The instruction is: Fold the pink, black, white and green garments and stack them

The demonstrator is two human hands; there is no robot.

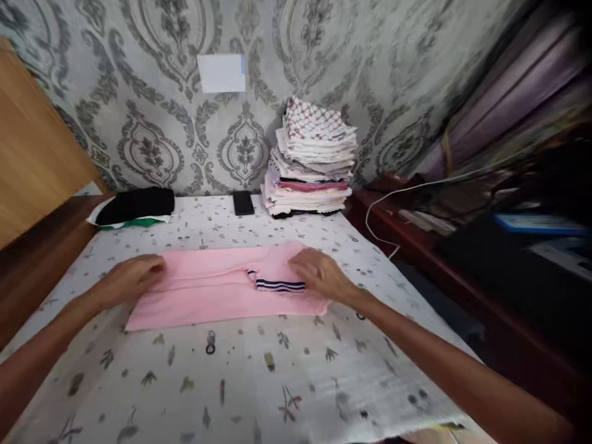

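A pink shirt lies folded into a long strip across the patterned sheet, its layers meeting along a lengthwise crease. A sleeve edge with navy and white stripes shows on its right half. At the shirt's left end, my left hand is closed with curled fingers on the upper edge. My right hand grips the cloth at the right end, beside the striped edge. The fingertips of both hands are partly hidden and slightly blurred.
Behind the shirt stands a tall stack of folded clothes against the wall. A black phone lies left of it. Folded black cloth sits at the back left. To the right, a white cable crosses a dark red wooden ledge.
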